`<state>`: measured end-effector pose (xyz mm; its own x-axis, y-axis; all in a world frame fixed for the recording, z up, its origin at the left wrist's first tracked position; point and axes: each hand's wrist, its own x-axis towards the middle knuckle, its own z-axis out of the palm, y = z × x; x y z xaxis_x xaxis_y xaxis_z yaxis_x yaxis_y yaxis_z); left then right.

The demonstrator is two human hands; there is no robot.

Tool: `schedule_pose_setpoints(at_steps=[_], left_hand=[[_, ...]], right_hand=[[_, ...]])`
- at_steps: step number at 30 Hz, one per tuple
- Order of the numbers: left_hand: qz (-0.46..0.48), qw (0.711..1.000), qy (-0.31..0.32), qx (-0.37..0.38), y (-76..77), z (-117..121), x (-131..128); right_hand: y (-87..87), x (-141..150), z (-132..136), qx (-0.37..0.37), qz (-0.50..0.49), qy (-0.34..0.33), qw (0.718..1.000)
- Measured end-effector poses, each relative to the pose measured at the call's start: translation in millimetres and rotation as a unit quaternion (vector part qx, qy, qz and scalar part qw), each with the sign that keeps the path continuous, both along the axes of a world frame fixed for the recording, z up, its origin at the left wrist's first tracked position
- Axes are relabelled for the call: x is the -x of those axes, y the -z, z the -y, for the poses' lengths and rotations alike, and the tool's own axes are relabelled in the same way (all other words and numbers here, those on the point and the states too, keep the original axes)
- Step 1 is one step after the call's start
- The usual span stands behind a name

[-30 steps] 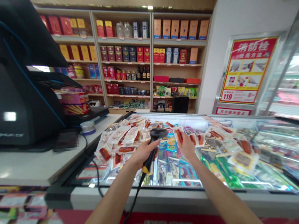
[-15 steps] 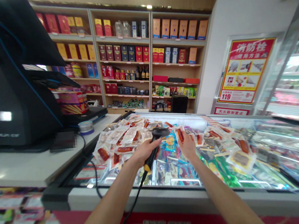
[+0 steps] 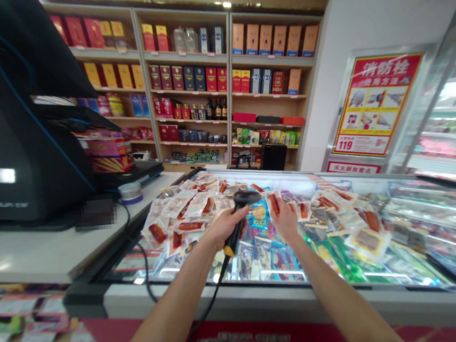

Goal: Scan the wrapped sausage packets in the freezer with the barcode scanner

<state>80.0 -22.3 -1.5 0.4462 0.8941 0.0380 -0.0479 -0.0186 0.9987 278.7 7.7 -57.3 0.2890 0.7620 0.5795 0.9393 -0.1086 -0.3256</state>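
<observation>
My left hand [image 3: 225,227] is wrapped round the handle of a black barcode scanner [image 3: 247,196], whose head points right and whose cable hangs down toward me. Just to the right, my right hand [image 3: 285,220] grips a small clear packet of reddish-brown sausage [image 3: 274,203]. Both hands are over the glass top of a chest freezer [image 3: 219,299]. More vacuum packs [image 3: 191,226] of the same reddish food lie heaped on the glass to the left of the scanner. Others, with a round brown pack [image 3: 368,244] among them, are spread to the right of my right hand.
A white counter [image 3: 28,257] at left carries a black checkout terminal [image 3: 26,141] and a roll of tape [image 3: 130,193]. The scanner's black cable [image 3: 146,268] loops over the freezer's edge. Shelves [image 3: 186,57] of boxed goods and a red poster [image 3: 377,105] stand behind.
The scanner and my left hand have shifted slightly to the right, nearer the packet. My right hand keeps almost the same place and still grips the packet.
</observation>
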Motion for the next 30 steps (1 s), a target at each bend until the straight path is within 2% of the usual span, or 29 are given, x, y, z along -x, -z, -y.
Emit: schedule_pose_setpoints(at_steps=[6,10,13,20,23,25,27,30], left_hand=[[0.009,1.0,0.006,-0.001,-2.6,3,-7],[0.007,1.0,-0.007,0.007,-0.6,0,-1],[0.015,0.999,-0.034,0.016,-0.7,-4,9],[0.018,0.996,-0.082,0.025,0.7,-11,27],[0.012,0.995,-0.091,0.027,3.6,-13,32],[0.016,0.995,-0.091,0.028,5.7,-14,35],[0.021,0.995,-0.088,0.028,7.4,-14,37],[0.014,0.995,-0.092,0.024,7.9,-12,40]], right_hand=[[-1.7,5,1,-0.004,0.005,-0.006,1.0],[-0.9,1,-2,-0.009,0.009,0.014,1.0],[-0.2,-14,-5,-0.008,0.021,0.053,0.998],[-0.2,-70,-1,0.019,0.041,0.174,0.984],[-5.9,-72,2,-0.004,0.064,0.205,0.977],[-11.0,-59,0,-0.027,0.087,0.18,0.979],[-15.0,-35,-8,-0.028,0.102,0.119,0.987],[-14.8,11,-25,0.044,0.081,0.016,0.996]])
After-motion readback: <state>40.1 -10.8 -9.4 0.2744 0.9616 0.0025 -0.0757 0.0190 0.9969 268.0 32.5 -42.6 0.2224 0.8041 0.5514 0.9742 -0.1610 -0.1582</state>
